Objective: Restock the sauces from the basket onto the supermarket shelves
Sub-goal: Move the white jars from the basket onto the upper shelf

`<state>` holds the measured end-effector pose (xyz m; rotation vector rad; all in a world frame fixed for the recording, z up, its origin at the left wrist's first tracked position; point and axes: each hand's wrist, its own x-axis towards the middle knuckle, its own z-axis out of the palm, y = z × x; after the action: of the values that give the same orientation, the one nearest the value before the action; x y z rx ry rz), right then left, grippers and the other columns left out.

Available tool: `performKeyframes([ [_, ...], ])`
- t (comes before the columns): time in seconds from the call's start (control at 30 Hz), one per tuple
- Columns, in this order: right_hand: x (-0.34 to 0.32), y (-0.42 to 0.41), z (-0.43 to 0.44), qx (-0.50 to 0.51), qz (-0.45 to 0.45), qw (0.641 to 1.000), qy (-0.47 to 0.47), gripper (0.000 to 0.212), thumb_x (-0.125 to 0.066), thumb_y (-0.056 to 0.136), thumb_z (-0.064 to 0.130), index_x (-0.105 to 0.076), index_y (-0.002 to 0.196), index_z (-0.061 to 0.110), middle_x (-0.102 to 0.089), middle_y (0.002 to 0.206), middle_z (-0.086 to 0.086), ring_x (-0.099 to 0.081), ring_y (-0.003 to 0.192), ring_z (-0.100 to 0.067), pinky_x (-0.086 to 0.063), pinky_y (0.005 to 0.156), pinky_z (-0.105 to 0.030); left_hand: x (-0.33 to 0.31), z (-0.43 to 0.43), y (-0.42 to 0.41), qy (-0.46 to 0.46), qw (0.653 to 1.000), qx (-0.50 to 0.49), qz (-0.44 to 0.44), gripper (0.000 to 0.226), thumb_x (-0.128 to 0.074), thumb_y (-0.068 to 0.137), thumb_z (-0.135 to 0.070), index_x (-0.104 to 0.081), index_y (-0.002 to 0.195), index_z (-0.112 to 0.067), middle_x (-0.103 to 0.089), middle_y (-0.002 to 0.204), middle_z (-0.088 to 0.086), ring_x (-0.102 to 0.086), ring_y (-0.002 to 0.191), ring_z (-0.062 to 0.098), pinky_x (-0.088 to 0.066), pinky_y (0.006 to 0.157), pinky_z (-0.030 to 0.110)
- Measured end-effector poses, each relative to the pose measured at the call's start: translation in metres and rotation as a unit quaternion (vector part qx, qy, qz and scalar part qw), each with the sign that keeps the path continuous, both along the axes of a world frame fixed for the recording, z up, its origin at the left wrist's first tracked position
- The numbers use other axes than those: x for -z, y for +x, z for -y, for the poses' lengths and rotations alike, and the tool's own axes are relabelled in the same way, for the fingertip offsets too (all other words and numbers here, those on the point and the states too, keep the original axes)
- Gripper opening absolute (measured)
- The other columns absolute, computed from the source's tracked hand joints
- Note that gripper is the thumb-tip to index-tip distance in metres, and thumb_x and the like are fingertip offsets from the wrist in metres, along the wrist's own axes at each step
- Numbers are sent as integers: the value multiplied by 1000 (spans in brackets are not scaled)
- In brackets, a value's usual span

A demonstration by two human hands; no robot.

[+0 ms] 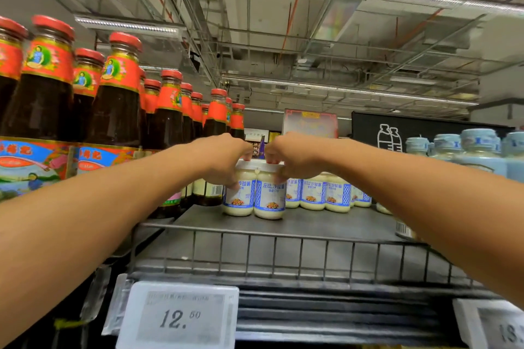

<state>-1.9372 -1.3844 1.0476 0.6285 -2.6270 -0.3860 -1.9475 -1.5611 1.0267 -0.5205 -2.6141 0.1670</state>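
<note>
Two white salad-dressing jars with blue labels stand side by side on the grey top shelf. My left hand grips the lid of the left jar from above. My right hand grips the lid of the right jar the same way. Both jars rest on the shelf surface, near its middle. More jars of the same dressing stand in a row just behind and to the right. The basket is out of view.
Dark sauce bottles with red caps fill the shelf's left side, stacked on boxed cartons. Pale blue-capped jars stand at the right. A wire rail fronts the shelf, with a 12.50 price tag below.
</note>
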Motion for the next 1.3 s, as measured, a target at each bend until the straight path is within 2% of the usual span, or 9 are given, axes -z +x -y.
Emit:
performKeyframes([
  [0.2,0,-32,3,-19,-1,1000,24,44,-75,86,30,-58,122,13,-63,122,-7,-58,104,-24,-49,85,-36,1,3,-23,-3,1000,-23,4,68,-83,76,-40,-47,132,-30,-58,124,3,-54,105,22,-42,69,33],
  [0.33,-2,-44,5,-29,1,999,26,45,-76,85,31,-58,122,14,-63,122,-7,-52,97,-20,-48,84,-35,-3,2,-31,-12,1000,-26,13,68,-85,73,-40,-48,129,-28,-58,127,4,-56,111,25,-48,77,37],
  [0.43,-4,-47,5,-28,5,999,29,47,-78,83,33,-59,122,14,-64,122,-6,-58,105,-24,-51,89,-39,-7,0,-31,-20,999,-27,23,68,-87,70,-39,-49,125,-27,-59,127,4,-57,111,25,-53,89,43],
  [0.53,-4,-46,3,-28,6,999,27,46,-77,84,34,-59,122,15,-64,122,-6,-60,107,-25,-52,91,-40,-6,0,-30,-21,999,-37,18,68,-87,71,-39,-49,126,-27,-58,128,5,-58,111,27,-53,89,45],
  [0.73,-2,-42,2,-20,7,999,24,51,-74,87,39,-55,128,16,-62,126,-6,-58,112,-25,-50,91,-39,-3,4,-28,-20,999,-35,6,74,-83,74,-43,-46,137,-30,-58,132,4,-57,114,26,-50,80,37],
  [0.83,-2,-34,4,-19,-2,1000,22,56,-68,89,46,-52,132,15,-61,127,-7,-56,112,-27,-43,81,-32,-3,5,-23,-28,999,-21,-21,78,-77,79,-50,-40,145,-30,-53,140,0,-52,125,25,-51,89,41],
  [1.0,-2,-10,10,-41,-27,999,-11,54,-65,90,48,-52,132,16,-62,128,-6,-57,107,-24,-41,80,-31,-8,9,-1,-7,999,17,-28,71,-68,85,-53,-42,145,-27,-54,140,0,-53,125,24,-49,97,44],
  [1.13,2,15,16,-60,-26,996,-57,52,-64,91,47,-53,132,18,-61,130,-4,-58,115,-25,-50,95,-40,-6,13,22,29,997,59,-32,65,-68,85,-53,-47,142,-29,-55,140,-3,-52,127,21,-48,101,45],
  [1.3,10,45,18,-95,-43,985,-135,42,-64,92,45,-59,122,16,-66,117,-4,-61,105,-24,-52,91,-43,-1,20,49,81,990,94,-64,54,-69,85,-48,-52,134,-33,-60,130,-3,-55,120,20,-49,97,44],
])
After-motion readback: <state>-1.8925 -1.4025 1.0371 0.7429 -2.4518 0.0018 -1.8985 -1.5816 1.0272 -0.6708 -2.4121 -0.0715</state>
